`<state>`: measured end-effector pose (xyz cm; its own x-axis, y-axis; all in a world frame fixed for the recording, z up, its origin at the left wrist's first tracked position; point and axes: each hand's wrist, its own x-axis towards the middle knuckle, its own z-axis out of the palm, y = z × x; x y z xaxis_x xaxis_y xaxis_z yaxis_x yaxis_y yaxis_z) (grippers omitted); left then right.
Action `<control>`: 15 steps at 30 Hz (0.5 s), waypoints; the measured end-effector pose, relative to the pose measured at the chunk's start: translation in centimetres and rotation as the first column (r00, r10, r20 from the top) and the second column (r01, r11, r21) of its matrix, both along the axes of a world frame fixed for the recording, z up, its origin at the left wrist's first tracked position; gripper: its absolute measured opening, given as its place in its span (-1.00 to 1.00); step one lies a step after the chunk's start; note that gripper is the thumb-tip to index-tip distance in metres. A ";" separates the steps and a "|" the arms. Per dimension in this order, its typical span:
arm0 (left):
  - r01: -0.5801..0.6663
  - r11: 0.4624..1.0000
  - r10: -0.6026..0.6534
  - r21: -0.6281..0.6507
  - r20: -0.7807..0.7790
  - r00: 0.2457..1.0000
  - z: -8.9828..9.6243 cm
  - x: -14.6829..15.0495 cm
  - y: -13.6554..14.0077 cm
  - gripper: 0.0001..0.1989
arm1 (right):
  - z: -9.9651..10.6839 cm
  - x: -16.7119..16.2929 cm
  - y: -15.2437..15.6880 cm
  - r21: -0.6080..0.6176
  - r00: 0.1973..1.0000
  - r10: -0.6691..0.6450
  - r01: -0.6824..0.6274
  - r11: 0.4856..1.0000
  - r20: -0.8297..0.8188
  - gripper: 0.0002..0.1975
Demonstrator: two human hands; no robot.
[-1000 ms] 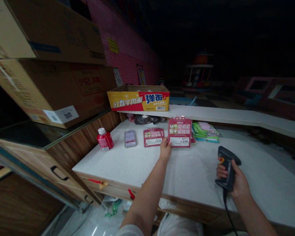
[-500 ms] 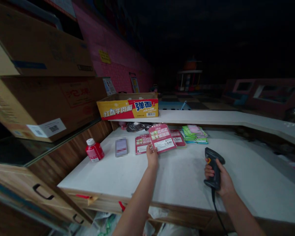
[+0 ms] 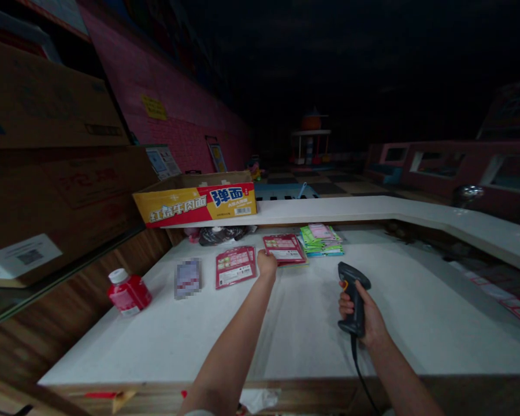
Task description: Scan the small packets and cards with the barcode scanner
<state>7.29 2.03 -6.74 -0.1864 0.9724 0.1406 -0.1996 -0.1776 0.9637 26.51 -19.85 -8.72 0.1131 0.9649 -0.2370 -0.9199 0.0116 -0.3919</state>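
Note:
My left hand [image 3: 267,264] reaches over the white counter, its fingers curled at the left edge of a pile of flat red packs [image 3: 285,249]. It seems to pinch the edge of the top pack; the fingertips are partly hidden. Left of that hand lies another pile of red packs [image 3: 235,267], printed with small pictures and a white barcode label. My right hand [image 3: 364,315] is wrapped round the handle of a black barcode scanner [image 3: 353,297], held upright above the counter with its cable hanging down. Bright green and pink packets [image 3: 323,240] lie behind the red packs.
A red bottle with a white cap [image 3: 129,292] and a blurred-out flat item [image 3: 188,278] stand on the left of the counter [image 3: 307,335]. An open noodle carton [image 3: 195,202] sits on the raised ledge [image 3: 329,209]. Stacked cardboard boxes [image 3: 69,190] rise at the left.
The red pack that my left hand held up now lies on the left pile. My left hand has shifted to the right pile. The scanner remains in my right hand; the view has turned right.

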 end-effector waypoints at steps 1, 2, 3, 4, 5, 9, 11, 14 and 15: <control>-0.043 0.998 0.039 -0.050 -0.076 0.996 0.4 0.1 0.2 -0.90 | -0.1 0.1 0.1 0.001 1.000 -0.002 0.002 1.000 0.000 -0.66; -0.092 0.990 0.067 -0.103 -0.224 0.972 0.8 0.2 0.2 -0.91 | -0.3 0.1 0.2 0.004 1.000 -0.003 0.003 1.000 -0.002 -0.66; -0.148 0.978 0.075 -0.148 -0.412 0.908 1.1 0.2 0.2 -0.91 | -0.4 0.2 0.3 0.008 1.000 -0.003 0.003 1.000 -0.005 -0.66; -0.199 0.965 0.060 -0.171 -0.597 0.800 1.4 0.1 0.1 -0.88 | -0.6 0.3 0.4 0.012 1.000 -0.001 0.001 1.000 -0.011 -0.66; -0.245 0.953 0.033 -0.178 -0.745 0.667 1.6 0.1 -0.1 -0.83 | -0.7 0.3 0.5 0.017 1.000 0.002 -0.002 1.000 -0.016 -0.65; -0.258 0.952 -0.044 -0.164 -0.909 0.414 1.9 0.1 -0.6 -0.71 | -0.9 0.5 0.7 0.022 0.999 0.016 -0.015 1.000 -0.028 -0.67; -0.199 0.968 -0.077 -0.150 -0.940 0.333 1.8 0.3 -0.6 -0.68 | -1.0 0.6 0.8 0.023 0.999 0.018 -0.017 1.000 -0.031 -0.68; -0.163 0.979 -0.074 -0.123 -0.958 0.275 1.7 0.4 -0.6 -0.63 | -1.1 0.5 0.8 0.025 0.999 0.013 -0.012 1.000 -0.033 -0.71; -0.170 0.979 -0.065 -0.116 -0.958 0.279 1.6 0.5 -0.5 -0.62 | -1.1 0.5 0.8 0.027 0.999 0.011 -0.010 1.000 -0.033 -0.71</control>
<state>7.78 1.50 -5.12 -0.0845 0.9911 0.1025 0.8851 0.0274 0.4646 27.04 -19.06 -9.79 0.0952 0.9720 -0.2148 -0.9325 0.0115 -0.3611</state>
